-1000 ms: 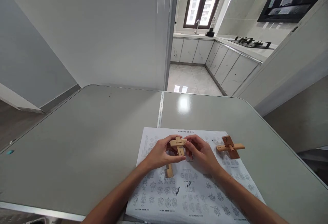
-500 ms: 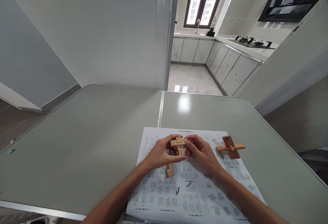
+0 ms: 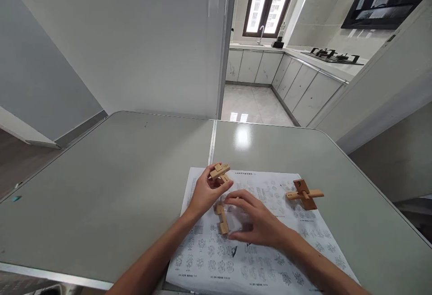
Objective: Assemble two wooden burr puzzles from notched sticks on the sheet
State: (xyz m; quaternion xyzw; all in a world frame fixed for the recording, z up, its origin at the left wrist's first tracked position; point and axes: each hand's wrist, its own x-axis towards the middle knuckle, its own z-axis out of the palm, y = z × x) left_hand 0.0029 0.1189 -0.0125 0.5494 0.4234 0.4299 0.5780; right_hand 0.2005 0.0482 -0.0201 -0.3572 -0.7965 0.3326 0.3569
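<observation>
My left hand (image 3: 206, 192) grips a few interlocked wooden puzzle pieces (image 3: 220, 172), raised over the far left part of a printed sheet (image 3: 249, 268). My right hand (image 3: 254, 221) is open, thumb and fingers spread, just right of a loose notched wooden puzzle piece (image 3: 222, 221) that lies on the paper. Whether a fingertip touches that piece, I cannot tell. Further right, another wooden assembly (image 3: 305, 194), a bar crossed through a marked flat plate, rests on the sheet's right edge.
The grey-green table (image 3: 101, 187) has a metal seam (image 3: 212, 142) down its middle. A small teal object (image 3: 16, 198) lies at the left edge. Beyond the table are a white wall panel (image 3: 162, 47) and a kitchen with cabinets (image 3: 249, 66).
My right hand has let go of the joined pieces and come down toward me, opening beside the loose piece. The left hand has lifted the joined pieces away and to the left.
</observation>
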